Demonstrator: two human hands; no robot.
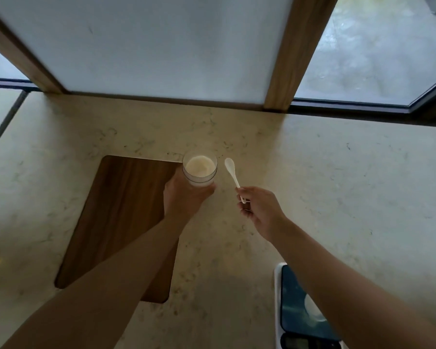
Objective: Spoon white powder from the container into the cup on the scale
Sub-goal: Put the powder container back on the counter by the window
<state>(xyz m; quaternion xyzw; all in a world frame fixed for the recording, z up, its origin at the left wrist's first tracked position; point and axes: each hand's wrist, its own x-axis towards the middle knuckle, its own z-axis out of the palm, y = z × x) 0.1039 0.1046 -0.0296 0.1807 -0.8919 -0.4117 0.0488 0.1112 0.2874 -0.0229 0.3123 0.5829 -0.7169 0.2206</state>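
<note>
A clear round container (200,170) filled with white powder stands on the counter at the far corner of a wooden board. My left hand (184,197) grips its near side. My right hand (261,210) holds a white plastic spoon (233,175) by the handle end, its empty bowl pointing away, just right of the container and apart from it. The scale (291,313) lies at the bottom right, its dark platform partly covered by my right forearm. A pale round shape (310,307) on the platform peeks out beside the arm; I cannot tell if it is the cup.
A dark wooden board (116,222) is set into the beige marbled counter (350,185) under my left arm. Frosted panels in wooden frames (287,59) rise along the counter's far edge. The counter stretches bare to the right.
</note>
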